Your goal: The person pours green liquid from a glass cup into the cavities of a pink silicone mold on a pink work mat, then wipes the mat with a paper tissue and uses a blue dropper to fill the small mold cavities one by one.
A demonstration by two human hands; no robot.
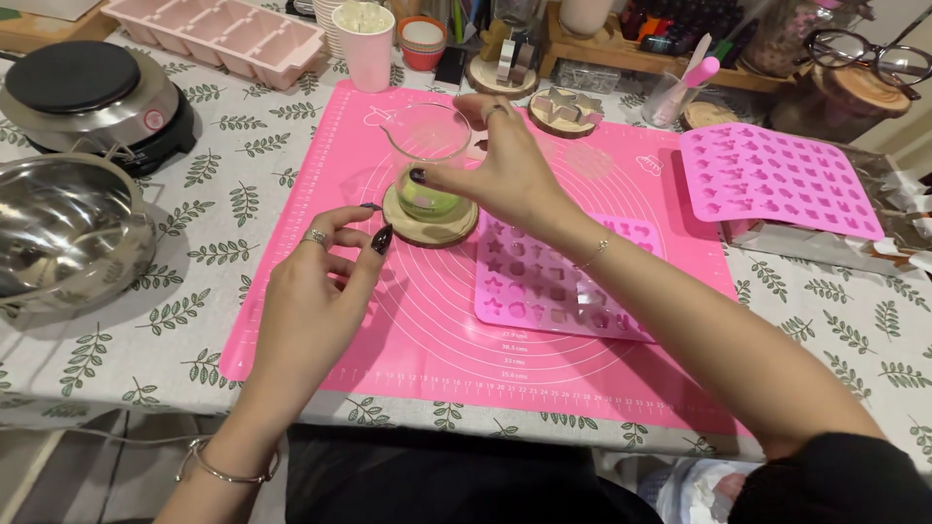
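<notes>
My right hand (505,160) grips the glass measuring cup (427,155) from its right side: thumb on the near wall, fingers over the far rim, closed on the glass. The cup stands upright on a round wooden coaster (430,225), which lies on the pink silicone mat (408,330) near the middle of the bench (194,320).

My left hand (320,291) hovers just below and left of the coaster, fingers loosely curled and apart, holding nothing; its fingertips are near the coaster's edge, and I cannot tell whether they touch it.

The cup is clear glass with a pouring spout pointing left. A shallow layer of pale green liquid sits at its bottom; the upper part is transparent.

Just right of the coaster, under my right forearm, lies a pink mould (553,286) with small shaped cavities. A second pink mould (777,180) rests farther right on a tray. To the left of the mat stand a steel bowl (68,228) and a round hot plate (92,92). A pink cup (366,44) stands behind the mat.
</notes>
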